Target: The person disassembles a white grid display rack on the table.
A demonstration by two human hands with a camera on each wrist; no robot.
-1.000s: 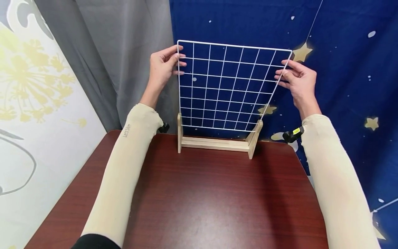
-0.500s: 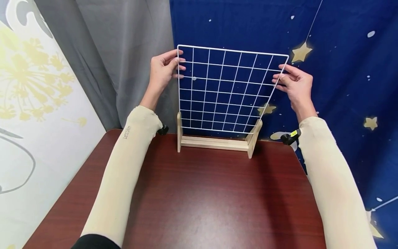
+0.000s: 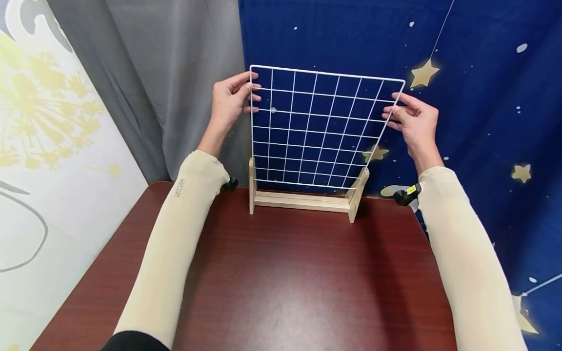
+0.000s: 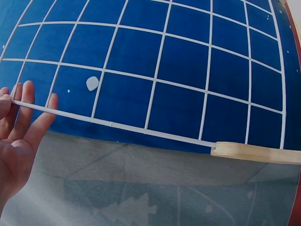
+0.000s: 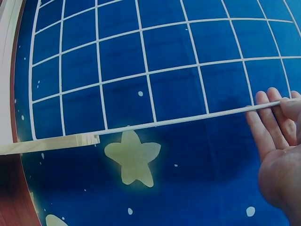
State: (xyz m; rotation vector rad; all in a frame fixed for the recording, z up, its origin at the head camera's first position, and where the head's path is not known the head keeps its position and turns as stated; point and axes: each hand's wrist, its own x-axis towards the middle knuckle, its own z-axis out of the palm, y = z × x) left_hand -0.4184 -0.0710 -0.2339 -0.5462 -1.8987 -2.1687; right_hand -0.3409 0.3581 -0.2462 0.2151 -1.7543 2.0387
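A white wire grid panel (image 3: 312, 115) stands upright between the two side posts of a pale wooden stand (image 3: 303, 202) at the back of the table. My left hand (image 3: 228, 100) pinches the panel's left edge near the top corner, thumb in front and fingers behind. On the opposite edge, a little below the top corner, my right hand (image 3: 417, 122) pinches the wire the same way. In the left wrist view the side wire meets the end of a wooden post (image 4: 254, 152). The right wrist view shows the other post (image 5: 61, 142) against the opposite side wire.
The dark red-brown table (image 3: 263, 273) extends in front of the stand. Close behind hang a grey curtain (image 3: 193, 58) and a blue curtain with stars (image 3: 474, 126). A white patterned surface (image 3: 57, 146) borders the left side.
The grid panel has come down slightly between the posts, most of it in the first half second. Both hands keep their grip; the right hand has moved down and a little left.
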